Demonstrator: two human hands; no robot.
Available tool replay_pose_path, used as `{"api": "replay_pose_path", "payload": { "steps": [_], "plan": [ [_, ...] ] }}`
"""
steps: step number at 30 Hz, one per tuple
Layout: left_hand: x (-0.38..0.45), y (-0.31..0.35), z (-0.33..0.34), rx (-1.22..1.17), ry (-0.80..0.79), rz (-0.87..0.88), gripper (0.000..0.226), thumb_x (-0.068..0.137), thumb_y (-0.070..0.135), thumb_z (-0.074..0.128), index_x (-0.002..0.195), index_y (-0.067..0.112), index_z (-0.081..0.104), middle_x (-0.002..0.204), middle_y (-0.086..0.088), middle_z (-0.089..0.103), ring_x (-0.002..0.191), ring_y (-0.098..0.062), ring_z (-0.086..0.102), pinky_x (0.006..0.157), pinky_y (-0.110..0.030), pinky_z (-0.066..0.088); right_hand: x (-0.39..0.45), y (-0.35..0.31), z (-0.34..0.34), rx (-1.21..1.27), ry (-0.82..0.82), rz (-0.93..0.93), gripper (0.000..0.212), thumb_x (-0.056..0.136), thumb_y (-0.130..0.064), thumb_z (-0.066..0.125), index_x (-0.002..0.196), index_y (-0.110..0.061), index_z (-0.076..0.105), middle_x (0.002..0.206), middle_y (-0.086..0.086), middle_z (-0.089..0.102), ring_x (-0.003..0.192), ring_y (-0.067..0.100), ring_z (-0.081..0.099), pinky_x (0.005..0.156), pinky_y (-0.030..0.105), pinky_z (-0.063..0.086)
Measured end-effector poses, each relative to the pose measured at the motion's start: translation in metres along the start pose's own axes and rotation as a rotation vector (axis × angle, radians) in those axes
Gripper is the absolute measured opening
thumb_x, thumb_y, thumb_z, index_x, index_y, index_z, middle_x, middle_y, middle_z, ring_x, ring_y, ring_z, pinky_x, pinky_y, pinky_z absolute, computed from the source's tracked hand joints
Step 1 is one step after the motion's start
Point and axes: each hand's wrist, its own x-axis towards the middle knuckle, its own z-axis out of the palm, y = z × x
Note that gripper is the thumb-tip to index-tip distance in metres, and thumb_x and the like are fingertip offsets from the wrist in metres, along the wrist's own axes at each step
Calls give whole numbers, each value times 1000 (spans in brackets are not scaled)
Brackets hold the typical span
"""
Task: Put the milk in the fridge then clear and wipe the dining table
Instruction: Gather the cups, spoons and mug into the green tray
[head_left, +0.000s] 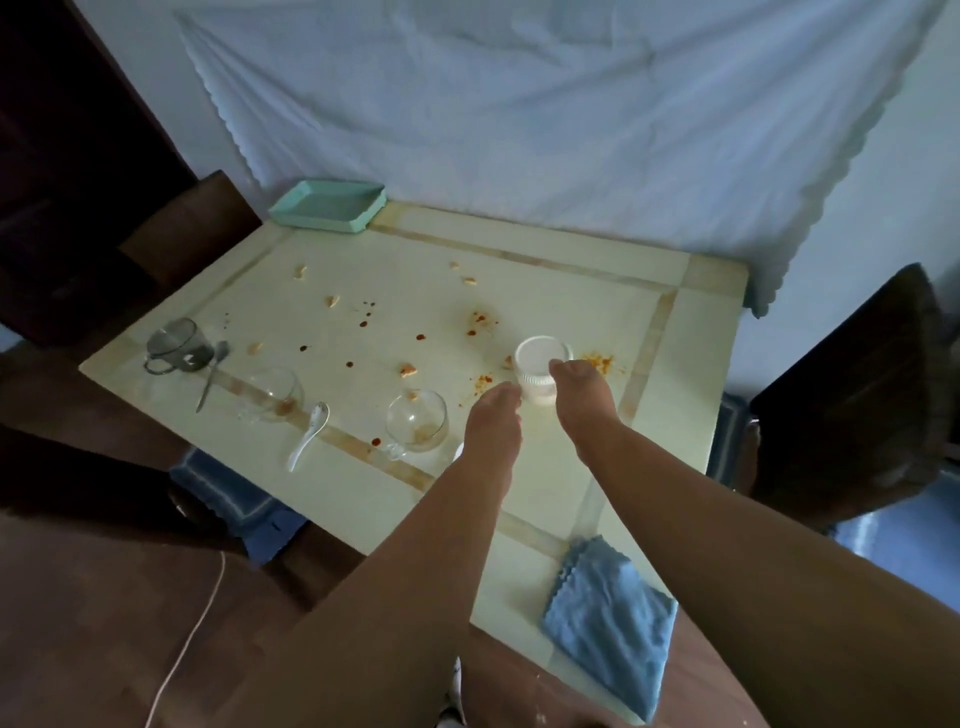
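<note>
1. Table (545, 291): cream top, stained, crumbs scattered.
2. Blue cloth (608, 618): folded, near edge, right.
3. Teal tray (327, 210): far-left corner.
4. Hands: left hand (491, 426) beside the cup, grip unclear; right hand (582, 395) touching it, grip hidden.
5. White milk cup (540, 366): right of centre, upright.

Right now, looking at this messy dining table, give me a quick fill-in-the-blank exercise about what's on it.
1. Both hands reach around the ribbed glass of ____.
2. The folded cloth at the near table edge is ____.
3. The tray at the far corner is coloured ____.

Missing words: milk; blue; green
</note>
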Motion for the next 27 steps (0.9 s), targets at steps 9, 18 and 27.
{"api": "replay_pose_path", "payload": {
  "steps": [9, 18, 27],
  "plan": [
    [90, 19, -42, 60, -194, -14, 16, 98, 26, 48, 89, 25, 61, 94, 3, 60, 97, -20, 55, 88, -35, 44, 40, -15, 46, 78, 269, 91, 36, 99, -29, 45, 90, 4, 56, 79, 12, 48, 75, 26, 44, 63, 33, 29],
    [131, 6, -80, 51, -375, -158, 34, 101, 23, 47, 134, 19, 51, 121, 1, 57, 107, -16, 54, 84, -30, 43, 52, 2, 89, -13, 396, 168, 30, 91, -36, 58, 116, -19, 51, 102, 1, 54, 92, 22, 51, 69, 28, 36],
    [151, 11, -86, 108, -412, -139, 41, 100, 22, 49, 140, 17, 46, 125, -3, 54, 113, -19, 55, 93, -35, 46, 75, -5, 92, -329, 337, 160, 84, 79, -39, 75, 145, -9, 34, 139, 15, 47, 127, 35, 46, 105, 39, 37]
  ]
}}
